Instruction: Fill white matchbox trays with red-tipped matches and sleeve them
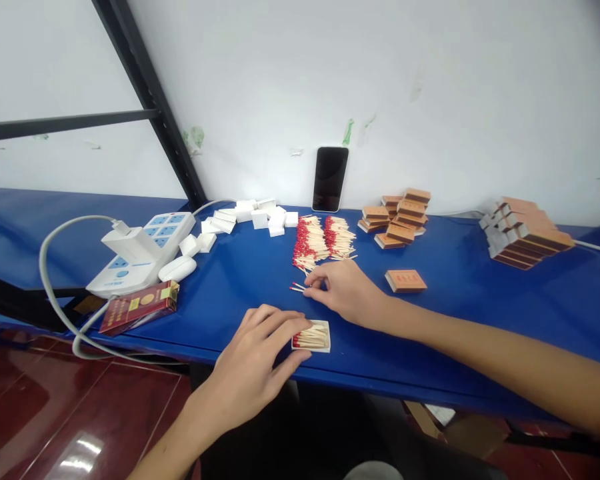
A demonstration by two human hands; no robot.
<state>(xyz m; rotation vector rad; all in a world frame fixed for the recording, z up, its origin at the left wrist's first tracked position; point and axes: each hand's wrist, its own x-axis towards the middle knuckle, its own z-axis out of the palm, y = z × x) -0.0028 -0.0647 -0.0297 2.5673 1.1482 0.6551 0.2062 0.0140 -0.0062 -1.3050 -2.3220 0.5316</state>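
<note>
Near the table's front edge lies a white matchbox tray point(329, 339) with red-tipped matches point(310, 337) in it, heads to the left. My left hand point(257, 357) steadies the tray, its fingers along the far side and its thumb at the near side. Just beyond, my right hand point(347, 290) pinches matches point(297, 287) between thumb and fingertips, their red heads pointing left above the blue table. Behind this hand are two heaps of loose matches, a left heap point(311, 241) and a right heap point(339, 237), with heads mostly leftward.
Several white empty trays point(260, 217) lie at the back left, near a power strip point(147, 250) and a red packet point(140, 307). A phone point(330, 179) leans on the wall. Orange matchbox sleeves point(400, 223), a single matchbox point(405, 281) and a stack of sleeves point(527, 233) stand right.
</note>
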